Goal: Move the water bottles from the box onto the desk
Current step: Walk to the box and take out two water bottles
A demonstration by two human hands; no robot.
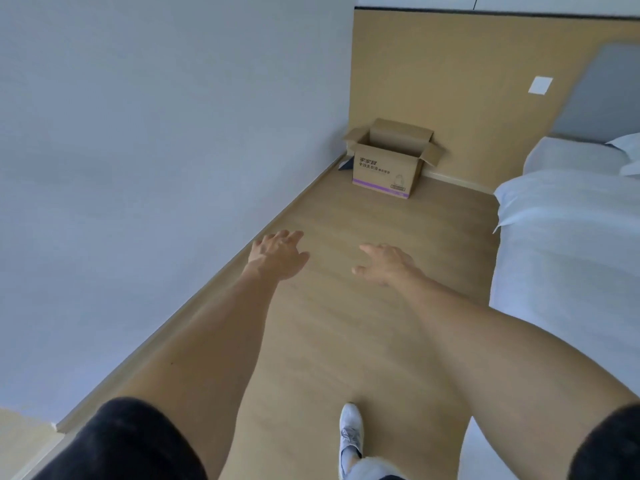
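One cardboard box (388,168), flaps open, its contents hidden. Two bare hands: left hand (277,254) and right hand (384,263), both empty with fingers spread. One white shoe (350,427). One bed (568,237) bearing one visible pillow (627,147). One wall switch plate (540,85).

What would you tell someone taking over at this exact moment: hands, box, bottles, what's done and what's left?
Left hand: open, empty, stretched forward above the floor.
Right hand: open, empty, also stretched forward.
Cardboard box: flaps open, on the floor in the far corner by the wall, well ahead of both hands, left of the bed.
Bottles: none visible; the box's inside is hidden from here. No desk in view.
Done: nothing that shows.
Left: reach the box, take the bottles out, carry them to the desk.
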